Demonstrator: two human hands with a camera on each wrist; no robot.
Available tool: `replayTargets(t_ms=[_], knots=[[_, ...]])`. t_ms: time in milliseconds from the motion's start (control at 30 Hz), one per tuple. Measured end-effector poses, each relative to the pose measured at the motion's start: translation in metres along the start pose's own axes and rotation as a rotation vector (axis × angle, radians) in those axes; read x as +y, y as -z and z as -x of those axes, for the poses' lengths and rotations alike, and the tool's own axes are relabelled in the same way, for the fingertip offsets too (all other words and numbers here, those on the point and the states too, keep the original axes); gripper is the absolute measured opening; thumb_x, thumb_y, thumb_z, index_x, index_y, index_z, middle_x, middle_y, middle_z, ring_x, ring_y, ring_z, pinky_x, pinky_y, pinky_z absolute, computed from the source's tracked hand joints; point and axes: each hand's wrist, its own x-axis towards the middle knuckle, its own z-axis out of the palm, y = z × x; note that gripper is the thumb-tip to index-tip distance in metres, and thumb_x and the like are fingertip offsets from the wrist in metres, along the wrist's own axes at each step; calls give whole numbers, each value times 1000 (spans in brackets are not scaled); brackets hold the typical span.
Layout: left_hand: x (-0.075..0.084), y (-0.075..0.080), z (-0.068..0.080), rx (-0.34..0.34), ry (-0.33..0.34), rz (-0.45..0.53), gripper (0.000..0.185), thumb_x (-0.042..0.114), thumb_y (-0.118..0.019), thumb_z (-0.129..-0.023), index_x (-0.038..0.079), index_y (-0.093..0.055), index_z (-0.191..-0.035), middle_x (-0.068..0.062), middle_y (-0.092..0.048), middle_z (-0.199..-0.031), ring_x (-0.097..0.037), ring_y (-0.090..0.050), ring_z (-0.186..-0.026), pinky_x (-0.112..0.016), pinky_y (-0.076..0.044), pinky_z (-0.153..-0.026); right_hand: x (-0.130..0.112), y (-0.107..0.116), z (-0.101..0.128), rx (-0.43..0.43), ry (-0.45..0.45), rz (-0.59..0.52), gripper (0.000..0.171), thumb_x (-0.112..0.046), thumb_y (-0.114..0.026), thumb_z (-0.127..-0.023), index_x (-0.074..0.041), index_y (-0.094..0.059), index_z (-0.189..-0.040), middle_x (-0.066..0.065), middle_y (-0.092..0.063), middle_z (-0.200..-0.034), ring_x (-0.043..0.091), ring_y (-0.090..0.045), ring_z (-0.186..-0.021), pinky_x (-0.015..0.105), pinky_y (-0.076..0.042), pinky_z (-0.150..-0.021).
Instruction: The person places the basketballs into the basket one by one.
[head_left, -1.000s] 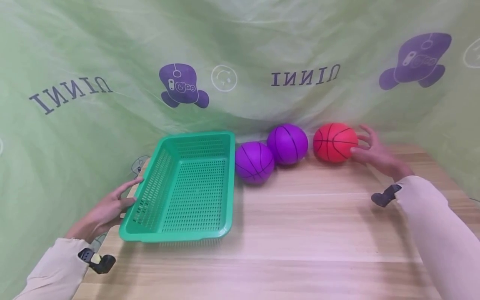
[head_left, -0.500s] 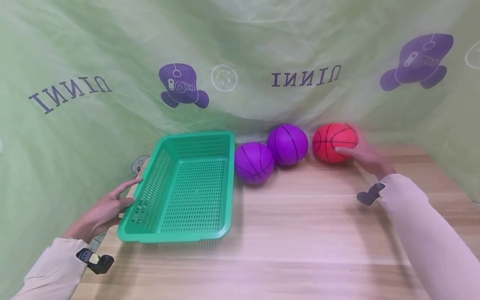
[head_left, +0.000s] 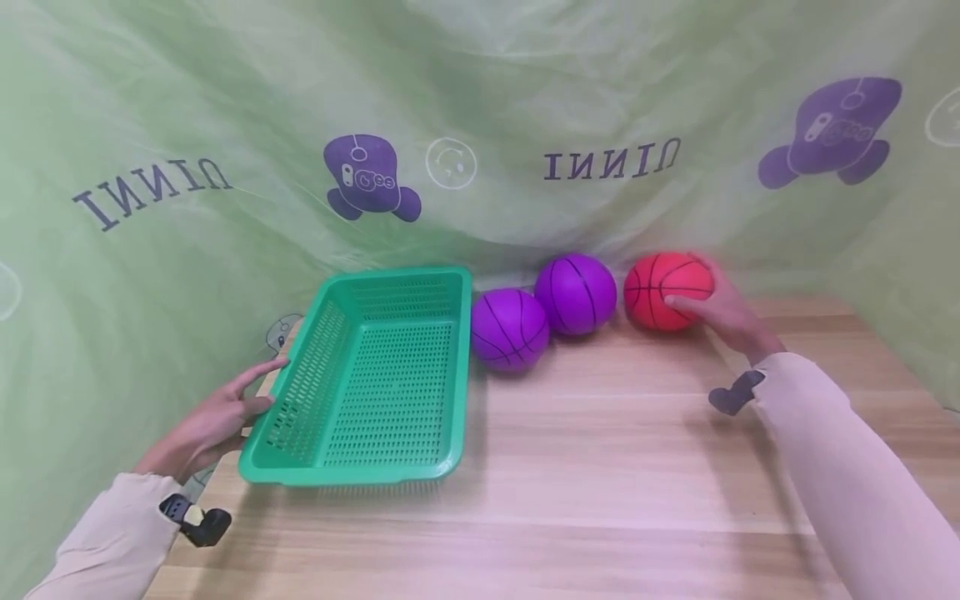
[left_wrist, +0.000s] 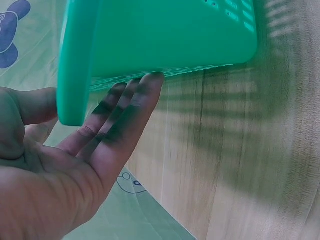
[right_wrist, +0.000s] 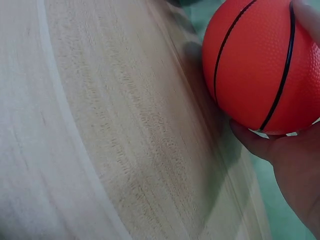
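Note:
At the back right of the wooden table, my right hand (head_left: 727,312) grips a red toy basketball (head_left: 660,292) with black lines. Its thumb lies low on the ball's near side and its other fingers go round the right side, partly hidden. In the right wrist view the red toy basketball (right_wrist: 260,65) sits between thumb and fingers. On the left, my left hand (head_left: 213,421) touches the long outer side of a green plastic basket (head_left: 461,375). In the left wrist view, its fairly straight fingers (left_wrist: 125,120) reach the basket's wall (left_wrist: 170,35) below the rim.
Two purple toy basketballs stand between basket and red ball: the nearer one (head_left: 510,329) right beside the basket's rim, the other one (head_left: 576,293) behind it to the right. A green printed cloth (head_left: 495,217) hangs behind the wooden table (head_left: 600,467).
My right hand has moved left from beside the red toy basketball and taken hold of it. The ball has barely shifted. My left hand and the basket stay in place.

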Motion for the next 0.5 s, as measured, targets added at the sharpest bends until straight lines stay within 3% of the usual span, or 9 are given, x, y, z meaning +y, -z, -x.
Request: replayTargets(t_ms=[267, 500], knots=[[-1, 1, 5, 19, 4, -9, 69, 5, -39, -105, 24, -5, -163, -25, -50, -124, -23, -65, -97, -49, -57, -81, -8, 1, 16, 3, -140, 85, 81, -27, -70, -96, -22, -19, -159, 12, -37, -146, 27, -42, -126, 19, -50, -86], [3, -2, 1, 9, -1, -24, 68, 6, -39, -106, 22, -5, -163, -28, -47, -127, -26, -64, -98, -49, -57, -81, -19, 9, 37, -1, -193, 127, 89, -23, -67, -97, -24, -6, -162, 21, -26, -150, 41, -34, -130, 15, -49, -80]])
